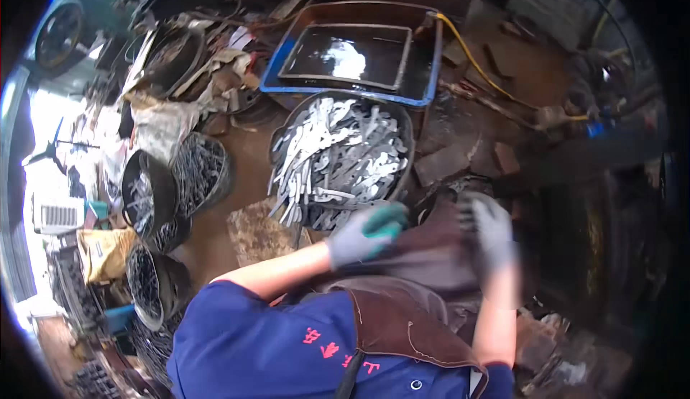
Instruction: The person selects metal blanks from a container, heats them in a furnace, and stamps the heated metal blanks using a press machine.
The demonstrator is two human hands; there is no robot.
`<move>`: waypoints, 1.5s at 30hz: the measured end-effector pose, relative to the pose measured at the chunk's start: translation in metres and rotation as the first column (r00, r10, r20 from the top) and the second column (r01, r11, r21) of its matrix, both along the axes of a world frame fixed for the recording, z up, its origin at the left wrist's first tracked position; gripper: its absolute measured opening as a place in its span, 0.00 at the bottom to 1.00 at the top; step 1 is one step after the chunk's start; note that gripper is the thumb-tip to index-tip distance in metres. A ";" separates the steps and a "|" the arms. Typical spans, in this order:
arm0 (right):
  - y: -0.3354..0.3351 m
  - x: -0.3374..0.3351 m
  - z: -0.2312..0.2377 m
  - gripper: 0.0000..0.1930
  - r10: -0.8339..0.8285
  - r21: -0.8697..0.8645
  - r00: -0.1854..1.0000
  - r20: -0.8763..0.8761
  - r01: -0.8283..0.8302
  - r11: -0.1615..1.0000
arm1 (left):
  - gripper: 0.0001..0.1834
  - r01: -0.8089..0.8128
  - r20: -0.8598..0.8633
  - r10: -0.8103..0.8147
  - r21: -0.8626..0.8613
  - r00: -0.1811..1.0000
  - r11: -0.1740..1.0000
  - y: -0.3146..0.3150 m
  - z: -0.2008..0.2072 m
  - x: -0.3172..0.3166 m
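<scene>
My left hand [369, 234], in a grey glove with green coating, hovers at the near edge of a round basket [411, 136]. Its fingers and thumb are loosely apart, with nothing visible between them. Flat, elongated grey metal pieces [341, 158] are heaped in that basket. Over to the right, my right hand [492, 232], also gloved, is above the right side of my brown apron [431, 237]. Motion blurs its fingers, and I cannot make out whether it holds anything.
Behind the basket stands a blue-rimmed tub [345, 94] of dark liquid with a rectangular frame inside. A yellow hose [471, 57] runs from its corner. Several containers of metal parts [201, 172] line the left. Dark machinery [593, 234] stands at the right.
</scene>
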State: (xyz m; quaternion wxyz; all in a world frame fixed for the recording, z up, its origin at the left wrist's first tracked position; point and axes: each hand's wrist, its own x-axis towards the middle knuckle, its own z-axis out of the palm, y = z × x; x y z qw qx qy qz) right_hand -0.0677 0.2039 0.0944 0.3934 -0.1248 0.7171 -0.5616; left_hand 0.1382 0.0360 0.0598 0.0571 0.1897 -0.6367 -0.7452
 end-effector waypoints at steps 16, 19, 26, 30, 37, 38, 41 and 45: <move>-0.212 0.110 -0.101 0.17 0.876 0.660 0.059 -0.478 -0.634 0.403 | 0.39 -0.208 0.290 0.650 -0.790 0.703 0.577 -0.206 -0.059 0.081; -0.205 0.094 -0.095 0.13 0.882 0.597 0.213 -0.420 -0.667 0.446 | 0.41 -0.188 0.247 0.637 -0.824 0.730 0.534 -0.213 -0.066 0.089; -0.193 0.039 -0.050 0.11 0.717 0.465 0.420 -0.556 -0.558 0.688 | 0.44 -0.244 0.244 0.597 -0.747 0.764 0.618 -0.219 -0.067 0.068; -0.198 0.028 -0.029 0.09 0.685 0.492 0.396 -0.612 -0.488 0.721 | 0.50 -0.089 0.388 0.518 -0.730 0.762 0.678 -0.243 -0.067 0.022; -0.206 0.040 -0.064 0.10 0.501 0.096 0.721 -0.478 -0.524 0.846 | 0.68 0.288 0.712 0.629 -0.702 0.313 0.651 -0.244 -0.066 -0.067; -0.208 0.042 -0.071 0.10 0.498 0.094 0.724 -0.478 -0.521 0.848 | 0.68 0.291 0.711 0.629 -0.703 0.314 0.649 -0.245 -0.068 -0.069; -0.216 0.047 -0.103 0.14 0.482 0.182 0.551 -0.681 -0.510 0.841 | 0.61 0.334 0.642 0.601 -0.764 0.475 0.552 -0.247 -0.079 -0.063; -0.220 0.037 -0.139 0.16 0.270 -0.041 0.759 -0.592 -0.363 0.931 | 0.57 0.360 0.682 0.437 -0.703 0.586 0.614 -0.256 -0.076 -0.051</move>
